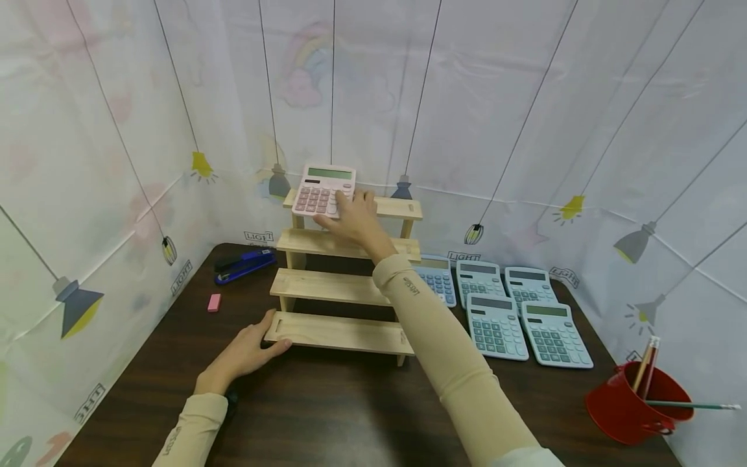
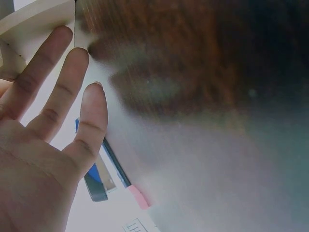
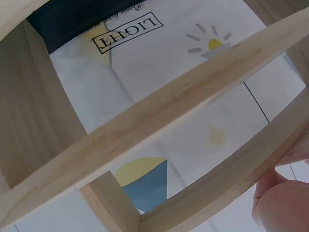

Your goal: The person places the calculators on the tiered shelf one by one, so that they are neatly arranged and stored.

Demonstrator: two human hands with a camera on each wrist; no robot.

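Observation:
A pink calculator point(image 1: 314, 192) leans back on the top step of a four-tier wooden stand point(image 1: 335, 287), toward its left end. My right hand point(image 1: 358, 222) grips its lower right part, with fingers on the keys and right side and the thumb by the bottom edge. In the right wrist view only a bit of that hand point(image 3: 282, 205) shows, beside the stand's boards point(image 3: 145, 113). My left hand point(image 1: 249, 349) rests at the left end of the lowest step, thumb by the front edge. Its fingers point(image 2: 63, 87) extend nearly straight in the left wrist view.
Several light blue calculators point(image 1: 497, 326) lie right of the stand, some overlapping. A red bucket point(image 1: 613, 408) with pencils stands at the right table edge. Left of the stand lie a blue stapler point(image 1: 245, 264) and a pink eraser point(image 1: 214, 303). Printed white sheeting point(image 1: 373, 84) hangs behind.

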